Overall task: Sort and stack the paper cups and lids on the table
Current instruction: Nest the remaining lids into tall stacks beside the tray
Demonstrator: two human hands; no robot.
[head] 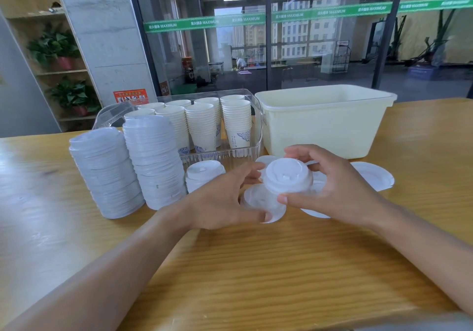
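Small stack of white plastic dome lids (288, 178) is held up between both hands, just above the wooden table (256, 266), in front of the clear plastic tray (257, 126). Right hand (330, 190) grasps it: thumb on the near rim, fingers curled round the far side. Left hand (225, 200) has fingers curled toward the stack's left side and thumb down on a loose white flat-lying lid (258, 202) under it; can't tell if the fingertips actually touch the stack.

Progress, my read: mostly done.
- Cups: white paper cups with blue print (204, 126) sit nested in several columns inside the tray. No loose cups visible.
- Lids: two tall lid columns (133, 167) stand left-front of the tray, leaning a bit and ragged at the edges. A short lid pile (202, 174) stands directly in front of the tray, just left of the hands.
- Left: a handful of single lids scattered in front of the tray under and around the hands, one of them, the far-right loose lid (373, 176), lying flat near the cream plastic tub (325, 118). These need collecting, then the held stack goes onto a pile.

Materials: lids are thin, translucent-white moulded plastic with raised dome and small sip tab; likely slippery and flexible, nest loosely. Cups are matte paper, tapered, nest tight. Tub, right of the tray, is opaque and rigid-looking; what's inside isn't visible. Table is varnished light wood grain, smooth.
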